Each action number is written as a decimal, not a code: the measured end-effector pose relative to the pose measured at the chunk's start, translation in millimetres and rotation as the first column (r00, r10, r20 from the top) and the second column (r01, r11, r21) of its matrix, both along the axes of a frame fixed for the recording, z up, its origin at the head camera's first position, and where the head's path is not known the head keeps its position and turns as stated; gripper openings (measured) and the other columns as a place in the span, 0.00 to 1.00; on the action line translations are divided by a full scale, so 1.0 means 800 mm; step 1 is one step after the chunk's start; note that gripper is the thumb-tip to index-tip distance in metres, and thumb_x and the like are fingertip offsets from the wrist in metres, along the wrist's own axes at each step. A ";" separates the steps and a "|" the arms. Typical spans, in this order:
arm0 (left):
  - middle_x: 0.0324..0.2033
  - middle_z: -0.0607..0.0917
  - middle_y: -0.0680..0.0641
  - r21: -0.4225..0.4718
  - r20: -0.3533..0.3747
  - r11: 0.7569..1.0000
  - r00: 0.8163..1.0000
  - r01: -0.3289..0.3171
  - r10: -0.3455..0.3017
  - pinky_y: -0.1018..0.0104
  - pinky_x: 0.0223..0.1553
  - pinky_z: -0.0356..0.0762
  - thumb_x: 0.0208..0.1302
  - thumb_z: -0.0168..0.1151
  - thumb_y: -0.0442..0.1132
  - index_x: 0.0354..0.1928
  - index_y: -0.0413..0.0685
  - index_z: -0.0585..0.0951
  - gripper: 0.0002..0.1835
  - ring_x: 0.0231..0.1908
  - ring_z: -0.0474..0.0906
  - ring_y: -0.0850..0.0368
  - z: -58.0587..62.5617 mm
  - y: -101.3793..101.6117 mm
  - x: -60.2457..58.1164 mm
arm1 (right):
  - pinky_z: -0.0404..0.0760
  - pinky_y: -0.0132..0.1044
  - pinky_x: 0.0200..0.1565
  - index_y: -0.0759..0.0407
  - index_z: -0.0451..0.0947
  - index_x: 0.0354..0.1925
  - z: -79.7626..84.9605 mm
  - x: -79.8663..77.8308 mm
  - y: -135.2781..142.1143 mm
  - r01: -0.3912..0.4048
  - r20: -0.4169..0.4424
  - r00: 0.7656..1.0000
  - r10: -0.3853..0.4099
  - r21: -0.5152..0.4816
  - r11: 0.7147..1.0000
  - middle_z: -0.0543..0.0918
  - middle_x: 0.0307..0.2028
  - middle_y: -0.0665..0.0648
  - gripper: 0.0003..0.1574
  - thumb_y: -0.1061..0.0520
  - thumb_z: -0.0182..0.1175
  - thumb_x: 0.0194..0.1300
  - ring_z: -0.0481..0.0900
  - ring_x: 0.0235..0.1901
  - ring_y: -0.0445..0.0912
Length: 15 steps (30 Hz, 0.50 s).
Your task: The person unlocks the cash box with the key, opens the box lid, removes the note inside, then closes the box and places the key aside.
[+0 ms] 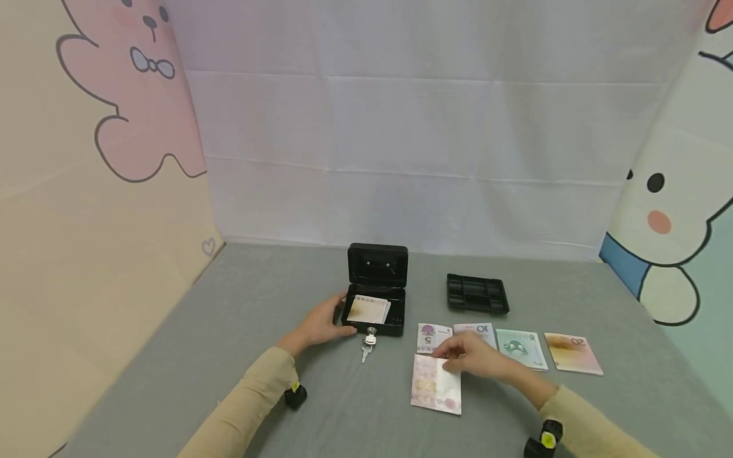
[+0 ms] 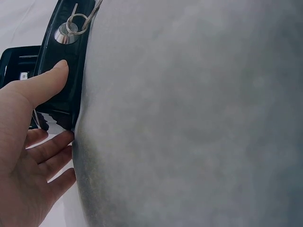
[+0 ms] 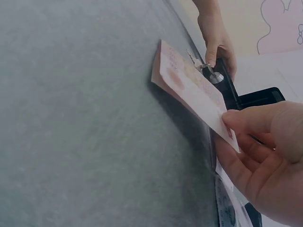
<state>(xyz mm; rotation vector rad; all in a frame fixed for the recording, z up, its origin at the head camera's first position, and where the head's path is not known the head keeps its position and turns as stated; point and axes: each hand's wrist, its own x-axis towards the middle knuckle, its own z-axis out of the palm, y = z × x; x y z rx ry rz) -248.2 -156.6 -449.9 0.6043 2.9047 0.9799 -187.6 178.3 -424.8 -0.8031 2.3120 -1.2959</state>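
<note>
My left hand (image 1: 318, 323) holds the front left corner of a black cash box (image 1: 378, 265) with its lid up. In the left wrist view the thumb (image 2: 53, 84) presses the front wall and the other fingers lie along the side. Keys (image 1: 366, 351) on a ring hang from the box's lock (image 1: 371, 332). Several banknotes (image 1: 368, 309) lie inside. My right hand (image 1: 472, 355) pinches the far edge of a folded pink banknote (image 3: 189, 87) between thumb and fingers; in the right wrist view it is tilted above the table.
Behind the right hand lie a purple 5 note (image 1: 433, 336), a bluish 10 note (image 1: 474, 331), a green note (image 1: 521, 348) and a brownish 20 note (image 1: 574, 353) in a row. A black compartment tray (image 1: 478, 294) sits farther back on the grey tabletop (image 1: 229, 318). White cloth (image 1: 401, 140) hangs behind.
</note>
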 end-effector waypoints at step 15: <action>0.47 0.78 0.41 -0.019 -0.013 1.000 1.000 -0.003 0.002 0.53 0.51 0.68 0.46 0.71 0.47 0.63 0.36 0.63 0.43 0.49 0.73 0.48 -0.002 0.000 -0.002 | 0.72 0.28 0.28 0.65 0.81 0.36 -0.018 0.004 -0.006 -0.014 -0.201 0.979 0.028 0.068 0.998 0.81 0.31 0.52 0.10 0.69 0.62 0.51 0.69 0.27 0.32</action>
